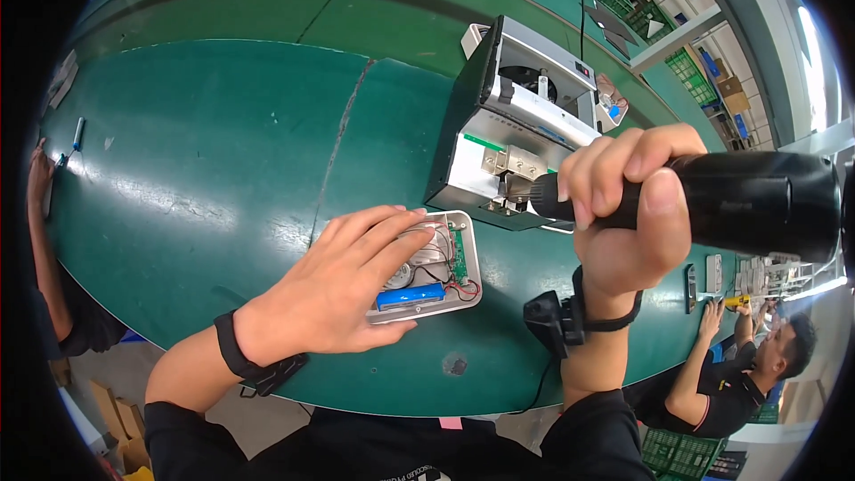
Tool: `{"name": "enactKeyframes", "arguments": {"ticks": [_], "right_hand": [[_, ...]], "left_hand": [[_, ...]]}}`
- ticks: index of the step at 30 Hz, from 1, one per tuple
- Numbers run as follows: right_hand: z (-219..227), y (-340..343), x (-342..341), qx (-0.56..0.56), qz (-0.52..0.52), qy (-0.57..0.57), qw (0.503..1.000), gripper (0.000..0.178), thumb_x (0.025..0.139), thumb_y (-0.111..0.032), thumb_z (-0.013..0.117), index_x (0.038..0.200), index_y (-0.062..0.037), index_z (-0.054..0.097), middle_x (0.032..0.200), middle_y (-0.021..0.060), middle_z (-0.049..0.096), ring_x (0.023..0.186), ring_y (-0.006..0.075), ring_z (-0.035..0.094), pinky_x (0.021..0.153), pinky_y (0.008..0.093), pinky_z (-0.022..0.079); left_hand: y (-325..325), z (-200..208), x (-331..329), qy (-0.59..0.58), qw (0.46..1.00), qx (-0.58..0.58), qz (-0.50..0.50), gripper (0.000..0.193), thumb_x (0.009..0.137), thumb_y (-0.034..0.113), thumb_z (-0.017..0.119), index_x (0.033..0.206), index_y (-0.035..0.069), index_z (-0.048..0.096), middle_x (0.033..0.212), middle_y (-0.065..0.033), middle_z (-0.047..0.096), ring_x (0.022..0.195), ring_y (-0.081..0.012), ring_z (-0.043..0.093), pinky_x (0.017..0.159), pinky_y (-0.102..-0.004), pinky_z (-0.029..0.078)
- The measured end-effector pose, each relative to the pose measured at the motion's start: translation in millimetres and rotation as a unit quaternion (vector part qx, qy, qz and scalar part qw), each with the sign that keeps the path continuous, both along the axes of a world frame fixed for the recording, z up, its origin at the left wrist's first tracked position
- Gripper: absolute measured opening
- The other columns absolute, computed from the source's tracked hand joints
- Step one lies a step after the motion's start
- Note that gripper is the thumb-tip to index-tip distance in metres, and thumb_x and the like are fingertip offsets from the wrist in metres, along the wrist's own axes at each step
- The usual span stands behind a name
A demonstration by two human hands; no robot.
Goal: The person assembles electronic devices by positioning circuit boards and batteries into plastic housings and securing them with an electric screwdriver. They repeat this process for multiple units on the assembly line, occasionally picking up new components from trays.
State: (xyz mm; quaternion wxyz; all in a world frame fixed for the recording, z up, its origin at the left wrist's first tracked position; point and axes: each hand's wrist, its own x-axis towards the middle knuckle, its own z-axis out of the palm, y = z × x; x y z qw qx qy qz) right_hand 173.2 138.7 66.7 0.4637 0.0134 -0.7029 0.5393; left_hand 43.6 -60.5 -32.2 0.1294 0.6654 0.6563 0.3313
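Your left hand (pixel 334 281) lies across the left end of the open white case (pixel 472 258), its long fingers stretched over the far edge and the inside, its thumb along the near edge. It holds the case between them, though you cannot tell how firmly the fingers press. The case rests on the green table (pixel 223 169), right in front of you. Inside it sit a blue battery (pixel 410 296) along the near wall, a round metal part (pixel 399 277) partly under your fingers, a narrow green circuit board (pixel 460 254) at the right end, and thin red and black wires.

Your right hand (pixel 632 205) is closed around a thick black power tool (pixel 757 200), fingers wrapped over the top and thumb along the side facing you. The tool lies nearly level, above the table, with its narrow nose pointing left at the metal block (pixel 515 163) on the front of a silver and black machine (pixel 534 120). Whether the tip touches the block you cannot tell. The machine stands just beyond the case, to its right. Off to your right, a co-worker in a dark shirt (pixel 726 401) sits at the table, hands near a yellow tool (pixel 736 301)
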Motion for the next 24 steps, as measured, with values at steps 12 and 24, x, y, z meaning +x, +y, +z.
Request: {"name": "enactKeyframes", "arguments": {"ticks": [12,24], "right_hand": [[-7.7,-30.7,34.8,-0.106,0.197,-0.139,0.965,0.036,0.089,-0.032,0.073,0.093,-0.0066,0.048,0.062,0.0028,0.051,0.05,0.0168,0.052,0.053,0.0349,0.047],[-30.5,-27.0,33.2,-0.099,0.184,-0.175,0.962,0.042,0.079,-0.03,0.084,0.092,-0.0066,0.051,0.062,0.0028,0.053,0.052,0.0178,0.054,0.054,0.0355,0.048]], "left_hand": [[-2.7,0.7,-4.0,-0.007,1.0,-0.001,-0.008,0.087,0.07,0.024,0.085,0.147,0.003,0.048,0.15,-0.0157,0.047,0.142,-0.0361,0.042,0.111,-0.0484,0.039],[-1.1,-0.8,-4.6,-0.017,1.0,-0.01,-0.005,0.09,0.068,0.025,0.085,0.147,0.003,0.048,0.15,-0.0161,0.047,0.14,-0.0364,0.043,0.111,-0.0481,0.039]]}}
